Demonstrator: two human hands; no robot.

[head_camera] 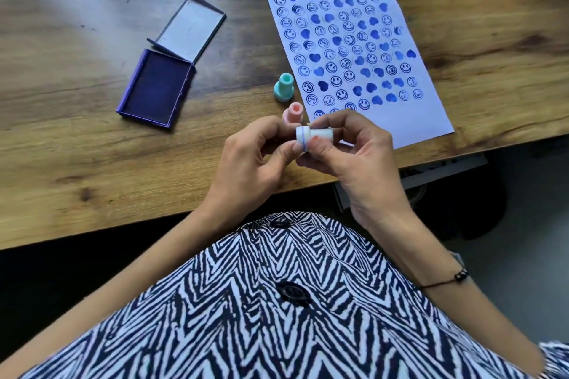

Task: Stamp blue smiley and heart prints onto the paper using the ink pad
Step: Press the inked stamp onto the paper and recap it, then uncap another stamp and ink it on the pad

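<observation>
White stamp (314, 135) sideways between both hands' fingers (320, 148)

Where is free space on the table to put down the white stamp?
Bare wood lies between the ink pad and the teal stamp, and along the table edge left of the left hand. The paper is nearly full.

White paper (431, 49) lies slanted near the desk's front edge, almost filled with blue smiley and heart prints. The open ink pad (154, 91) sits well left of it. Mint stamp (284, 87) and pink stamp (294, 112) stand upright just beside the paper's left edge
</observation>
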